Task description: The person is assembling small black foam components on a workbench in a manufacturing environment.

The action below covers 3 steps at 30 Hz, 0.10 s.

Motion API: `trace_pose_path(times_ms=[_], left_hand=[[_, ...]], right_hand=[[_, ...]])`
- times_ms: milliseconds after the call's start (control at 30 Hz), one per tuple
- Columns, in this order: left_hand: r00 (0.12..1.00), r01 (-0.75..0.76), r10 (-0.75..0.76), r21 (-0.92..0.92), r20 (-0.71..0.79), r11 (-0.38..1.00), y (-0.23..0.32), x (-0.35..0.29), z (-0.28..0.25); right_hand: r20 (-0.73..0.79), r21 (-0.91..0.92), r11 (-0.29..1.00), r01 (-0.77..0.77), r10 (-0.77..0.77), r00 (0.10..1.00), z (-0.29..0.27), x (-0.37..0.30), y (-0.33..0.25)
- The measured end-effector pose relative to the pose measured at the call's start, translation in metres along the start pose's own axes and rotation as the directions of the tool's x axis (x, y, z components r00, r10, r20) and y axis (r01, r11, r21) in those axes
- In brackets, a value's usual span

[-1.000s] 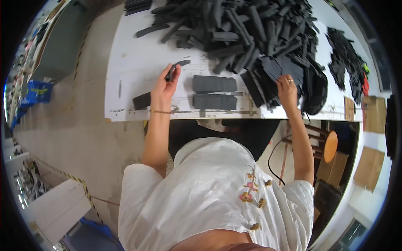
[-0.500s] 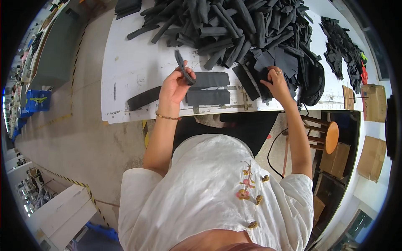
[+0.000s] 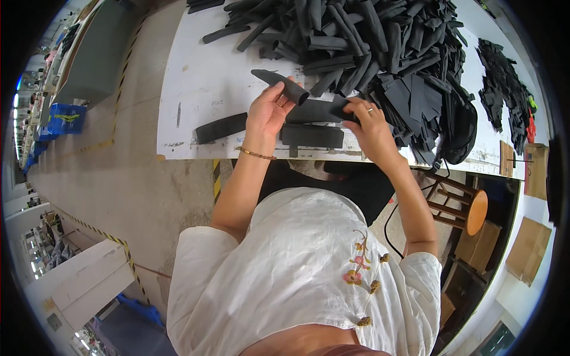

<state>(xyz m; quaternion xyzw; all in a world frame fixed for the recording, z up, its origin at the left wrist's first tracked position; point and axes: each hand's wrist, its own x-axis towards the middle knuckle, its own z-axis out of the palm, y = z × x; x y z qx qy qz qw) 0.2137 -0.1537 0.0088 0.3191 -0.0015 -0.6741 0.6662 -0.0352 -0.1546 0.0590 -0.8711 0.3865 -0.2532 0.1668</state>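
A curled black strip (image 3: 280, 83), like thick cloth, is gripped between the thumb and fingers of my left hand (image 3: 268, 117), raised over the table's near part. My right hand (image 3: 371, 130) pinches the end of a black strip (image 3: 341, 105) to the right of it; my fingers partly cover that end. Beneath and between my hands lies a flat black strip (image 3: 314, 111). Nearer the edge rests another flat strip (image 3: 313, 136). One more dark strip (image 3: 221, 127) lies slanted left of my left wrist.
A large heap of rolled black pieces (image 3: 356, 35) covers the far side of the white table (image 3: 196, 71). Flat black pieces (image 3: 409, 104) and a black bag (image 3: 462, 133) lie to the right. A wooden stool (image 3: 477, 212) and cardboard boxes (image 3: 528, 246) stand at the lower right.
My right hand has left the pile of flat pieces and moved left, now pinching a strip. The curled strip in my left hand has turned, showing its broad side. The view has shifted slightly.
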Motion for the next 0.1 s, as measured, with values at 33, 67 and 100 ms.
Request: trace_pose_path(times_ms=[33,67,100], left_hand=[[1.0,-0.003,0.003,0.001,-0.004,1.0,0.0004,-0.0001,-0.0014],[1.0,-0.014,0.014,0.017,0.011,1.0,0.0007,0.0006,-0.0035],[0.999,-0.024,0.023,0.033,0.027,0.999,0.0006,0.0015,-0.0044]], right_hand=[[0.071,0.037,0.996,-0.084,0.081,0.994,-0.0009,0.002,-0.0104],[0.073,0.082,0.99,-0.115,0.109,0.991,0.0013,0.0032,-0.0165],[0.076,0.126,0.981,-0.146,0.137,0.988,0.0027,0.0041,-0.0202]])
